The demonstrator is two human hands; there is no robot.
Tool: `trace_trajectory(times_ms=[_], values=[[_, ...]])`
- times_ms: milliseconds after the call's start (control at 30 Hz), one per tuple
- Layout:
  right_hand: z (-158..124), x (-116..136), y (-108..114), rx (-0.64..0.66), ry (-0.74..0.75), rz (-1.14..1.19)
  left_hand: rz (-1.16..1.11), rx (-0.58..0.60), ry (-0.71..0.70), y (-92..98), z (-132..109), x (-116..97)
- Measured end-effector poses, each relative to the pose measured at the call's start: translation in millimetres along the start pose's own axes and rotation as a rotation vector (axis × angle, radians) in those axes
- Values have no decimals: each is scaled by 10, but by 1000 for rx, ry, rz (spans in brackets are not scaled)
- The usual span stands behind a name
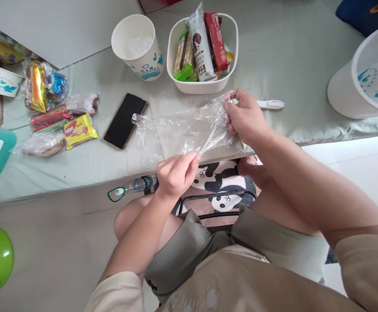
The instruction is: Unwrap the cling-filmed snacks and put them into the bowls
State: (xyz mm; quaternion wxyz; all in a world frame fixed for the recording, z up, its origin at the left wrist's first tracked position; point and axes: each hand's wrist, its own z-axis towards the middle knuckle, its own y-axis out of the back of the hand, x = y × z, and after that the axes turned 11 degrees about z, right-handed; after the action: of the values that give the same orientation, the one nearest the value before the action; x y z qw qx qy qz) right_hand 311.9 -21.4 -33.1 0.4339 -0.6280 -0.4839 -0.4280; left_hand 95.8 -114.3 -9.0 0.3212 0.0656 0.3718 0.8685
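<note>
A clear plastic bag point(179, 130) is stretched between my hands over the front edge of a pale green mat. My left hand point(176, 173) pinches its near edge, fingers closed. My right hand point(245, 116) grips the bag's right end, fingers closed on the film. Just beyond the bag stands a white basket point(201, 86) with several wrapped snack bars upright in it. A black phone point(125, 120) lies flat to the left of the bag.
A white paper cup point(139, 47) stands behind the phone. Loose snack packets point(62, 121) lie at the left. A large white tub point(367, 73) lies at the right, a white clip point(271, 104) beside my right hand. A water bottle point(143, 183) lies below the mat edge.
</note>
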Motion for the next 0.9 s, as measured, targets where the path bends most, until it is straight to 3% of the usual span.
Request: trace_trajectory(times_ms=[133,200,233,300,333,400,433,500,567,700,900], values=[[15,-12,-17,-29,14,-21,-34,-198,-22,121,94,74],[25,-17,-27,-48,16,-27,-99,-284,-13,238,108,-44],[30,-20,-30,-57,18,-28,-182,-249,14,294,95,-154],[35,-29,-31,-69,25,-33,-568,24,164,360,32,-431],[35,-34,-29,-72,34,-37,-820,240,277,357,-8,-564],[29,-40,-24,-77,55,-48,-1181,639,700,275,-78,-746],[23,-38,-23,-82,60,-58,-1272,665,930,207,-96,-777],[3,-20,-27,-88,60,-70,-1310,558,1213,64,-89,-730],[-27,18,-43,-85,46,-71,-1286,425,1299,-41,-38,-611],[-98,122,-94,-102,-14,-103,-1267,326,1298,-122,56,-471],[-163,225,-148,-140,-48,-120,-1232,234,1208,-288,11,-488]])
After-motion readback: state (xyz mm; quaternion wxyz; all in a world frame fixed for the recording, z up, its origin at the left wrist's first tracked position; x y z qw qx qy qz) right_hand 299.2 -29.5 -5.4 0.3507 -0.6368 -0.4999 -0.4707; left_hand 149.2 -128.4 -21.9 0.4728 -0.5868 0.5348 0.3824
